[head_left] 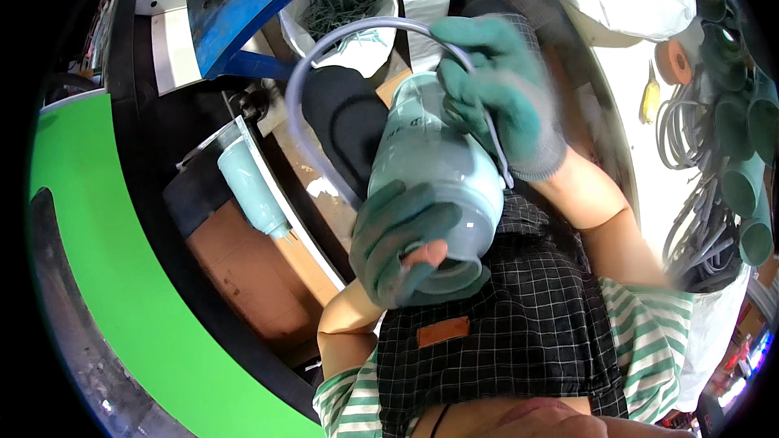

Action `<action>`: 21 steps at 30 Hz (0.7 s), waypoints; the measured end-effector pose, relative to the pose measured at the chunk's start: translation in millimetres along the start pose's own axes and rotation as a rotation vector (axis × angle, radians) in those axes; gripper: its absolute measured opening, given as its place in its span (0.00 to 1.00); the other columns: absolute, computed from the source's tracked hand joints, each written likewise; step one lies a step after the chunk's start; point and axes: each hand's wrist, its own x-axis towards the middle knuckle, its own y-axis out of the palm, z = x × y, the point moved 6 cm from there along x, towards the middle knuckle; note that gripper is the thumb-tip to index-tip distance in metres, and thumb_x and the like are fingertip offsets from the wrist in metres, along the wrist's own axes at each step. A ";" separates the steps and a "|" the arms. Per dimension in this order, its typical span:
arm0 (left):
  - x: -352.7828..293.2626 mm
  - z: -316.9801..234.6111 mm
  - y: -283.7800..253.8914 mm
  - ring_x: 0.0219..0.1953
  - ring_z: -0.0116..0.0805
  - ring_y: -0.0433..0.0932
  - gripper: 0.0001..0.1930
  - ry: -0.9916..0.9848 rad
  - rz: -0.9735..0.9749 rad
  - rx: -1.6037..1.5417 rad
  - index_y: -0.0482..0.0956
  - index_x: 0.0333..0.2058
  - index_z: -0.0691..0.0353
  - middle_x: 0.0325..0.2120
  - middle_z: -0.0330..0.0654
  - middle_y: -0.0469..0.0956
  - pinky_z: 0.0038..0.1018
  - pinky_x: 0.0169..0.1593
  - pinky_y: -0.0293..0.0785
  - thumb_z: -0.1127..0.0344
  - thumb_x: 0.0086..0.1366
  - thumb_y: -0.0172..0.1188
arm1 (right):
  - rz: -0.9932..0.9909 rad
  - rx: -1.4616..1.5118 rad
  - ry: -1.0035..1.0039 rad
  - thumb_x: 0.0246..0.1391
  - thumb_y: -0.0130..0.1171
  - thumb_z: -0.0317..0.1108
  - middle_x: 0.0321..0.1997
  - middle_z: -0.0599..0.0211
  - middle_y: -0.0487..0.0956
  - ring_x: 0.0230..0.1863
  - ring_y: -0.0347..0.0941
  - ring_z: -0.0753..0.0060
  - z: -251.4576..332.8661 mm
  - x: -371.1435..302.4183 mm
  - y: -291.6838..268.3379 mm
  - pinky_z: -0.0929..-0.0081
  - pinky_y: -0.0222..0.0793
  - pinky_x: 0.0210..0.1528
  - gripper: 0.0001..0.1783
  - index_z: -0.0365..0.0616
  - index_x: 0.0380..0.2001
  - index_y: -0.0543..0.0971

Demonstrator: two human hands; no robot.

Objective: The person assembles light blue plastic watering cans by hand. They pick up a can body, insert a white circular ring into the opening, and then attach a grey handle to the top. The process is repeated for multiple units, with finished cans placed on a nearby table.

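A pale blue-green plastic container, round and necked with a flared rim at its near end, lies tilted in front of my apron. My left hand, in a green-coated glove with one bare fingertip showing, grips it near that rim. At the far end my right hand, also gloved and slightly blurred, is closed around a thin grey flexible strip. The strip arcs out to the left in a wide loop; its other end hangs down by the container's right side. Whether the right fingers also press on the container cannot be told.
A similar container lies at left beside a cardboard-lined bin. Beyond are a blue metal frame and a white bag of dark scraps. Grey strips, an orange roll, a yellow-handled tool and more containers stand right.
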 end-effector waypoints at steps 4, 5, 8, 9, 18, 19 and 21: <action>14.5 17.3 -3.3 0.60 0.53 0.79 0.28 -0.179 -0.013 -0.110 0.75 0.58 0.47 0.55 0.47 0.81 0.51 0.62 0.76 0.61 0.62 0.76 | 0.100 -0.464 -0.408 0.50 0.70 0.30 0.35 0.65 0.78 0.33 0.75 0.73 36.9 -8.8 28.0 0.76 0.70 0.35 0.14 0.38 0.37 0.77; 17.6 16.9 -1.2 0.60 0.53 0.78 0.29 -0.193 0.026 -0.108 0.77 0.56 0.52 0.55 0.47 0.81 0.49 0.63 0.76 0.60 0.57 0.79 | 0.113 -0.417 -0.432 0.49 0.72 0.31 0.38 0.63 0.79 0.36 0.77 0.71 38.2 -12.0 27.8 0.74 0.72 0.38 0.16 0.39 0.37 0.75; 24.4 20.2 -4.3 0.61 0.53 0.77 0.34 -0.241 0.077 -0.040 0.81 0.53 0.61 0.56 0.47 0.79 0.45 0.64 0.74 0.56 0.48 0.83 | 0.003 -0.405 -0.282 0.58 0.68 0.35 0.62 0.59 0.73 0.63 0.72 0.70 51.4 -5.3 3.5 0.68 0.72 0.66 0.44 0.39 0.74 0.61; 20.4 24.2 -12.2 0.62 0.53 0.76 0.35 -0.224 0.027 -0.011 0.78 0.55 0.61 0.57 0.49 0.77 0.46 0.65 0.73 0.55 0.50 0.81 | -0.124 -0.526 -0.334 0.57 0.72 0.39 0.65 0.56 0.71 0.67 0.69 0.66 42.2 -3.9 -19.1 0.65 0.67 0.71 0.48 0.39 0.75 0.60; 81.9 35.0 -46.0 0.68 0.57 0.70 0.41 0.010 -0.724 -0.585 0.60 0.69 0.67 0.68 0.59 0.66 0.47 0.72 0.65 0.44 0.69 0.61 | -0.424 0.005 0.037 0.69 0.62 0.45 0.68 0.50 0.74 0.69 0.71 0.63 112.1 -147.6 -81.7 0.62 0.69 0.71 0.33 0.35 0.69 0.71; 90.7 29.2 -43.1 0.69 0.57 0.69 0.42 0.012 -0.740 -0.729 0.58 0.71 0.67 0.69 0.60 0.64 0.48 0.73 0.64 0.43 0.71 0.59 | -0.528 0.061 -0.056 0.68 0.63 0.43 0.67 0.52 0.76 0.68 0.72 0.61 141.4 -172.2 -80.1 0.61 0.71 0.70 0.32 0.36 0.67 0.72; 114.5 52.4 0.0 0.70 0.58 0.68 0.44 -0.003 -0.579 -0.939 0.54 0.74 0.69 0.71 0.62 0.62 0.48 0.75 0.62 0.40 0.75 0.54 | -0.888 -0.663 -0.611 0.64 0.65 0.36 0.64 0.52 0.77 0.67 0.73 0.57 196.7 -247.7 -91.9 0.59 0.74 0.66 0.31 0.39 0.67 0.72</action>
